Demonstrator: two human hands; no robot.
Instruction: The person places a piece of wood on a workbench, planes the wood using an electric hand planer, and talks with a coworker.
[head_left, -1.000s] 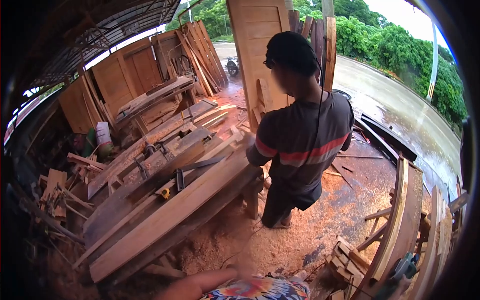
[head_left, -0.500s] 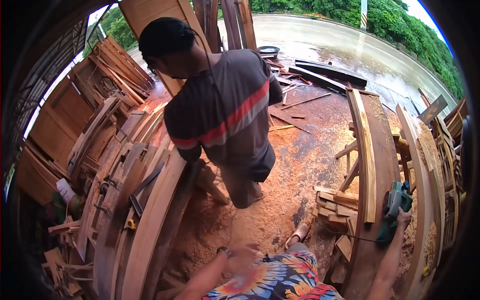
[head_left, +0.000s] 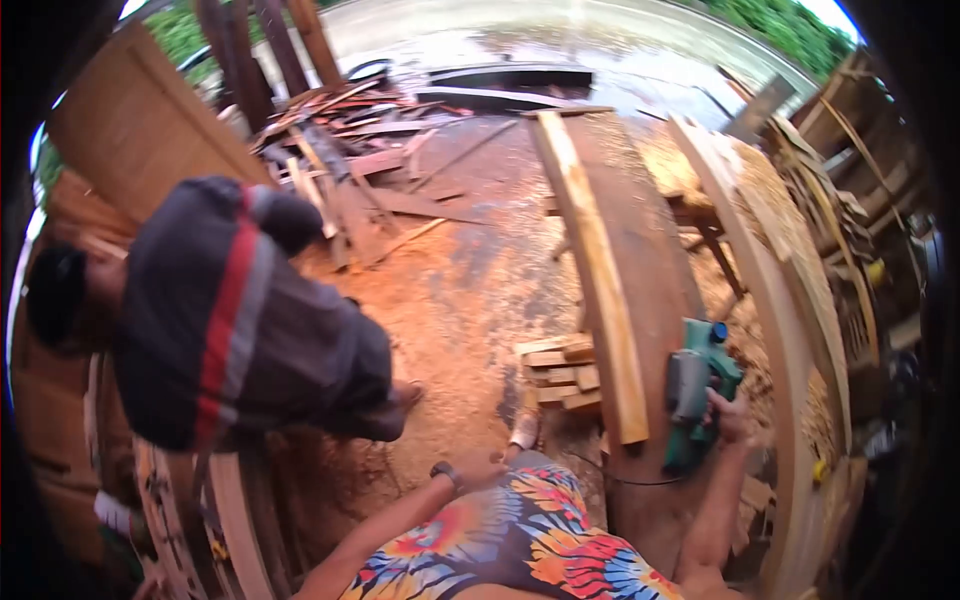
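On the brown board (head_left: 645, 230), your right hand (head_left: 733, 415) curls its fingers round the green power tool (head_left: 690, 390), apparently steadying it; moving it calls for a free cord (head_left: 640, 482). Left of the board, whether your left hand (head_left: 482, 468) grips anything, I can't tell.

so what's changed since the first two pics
The head view has swung right, so the co-worker now shows at far left and the green power tool nearer the middle. Nothing was visibly taken up or let go. As half a second ago, the right hand is on the tool and the left hand is by the patterned shirt; the pale strip still lies on the broad board.
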